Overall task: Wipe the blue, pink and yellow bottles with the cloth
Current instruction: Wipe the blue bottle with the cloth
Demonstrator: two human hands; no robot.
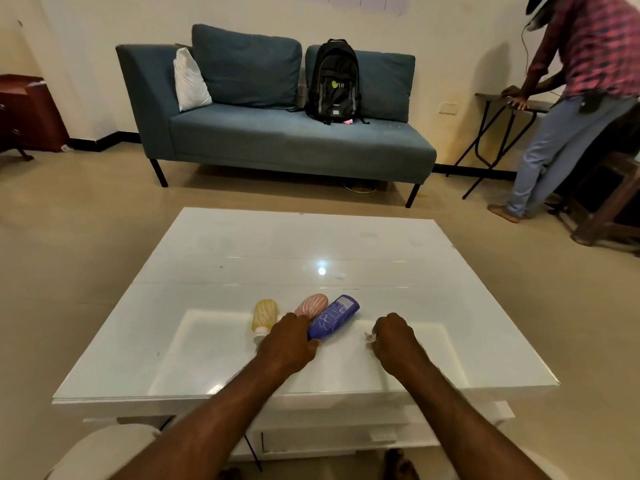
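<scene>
Three bottles lie side by side on the white glossy table: a yellow bottle on the left, a pink bottle in the middle, a blue bottle on the right. My left hand rests over the near ends of the pink and blue bottles, its fingers closed around the blue bottle's cap end. To the right, my right hand is closed on a small crumpled white cloth, of which only a corner shows. The yellow bottle lies untouched.
A blue sofa with a black backpack stands beyond the table. At the far right a person leans on a small folding table. A dark wooden cabinet stands at the left wall.
</scene>
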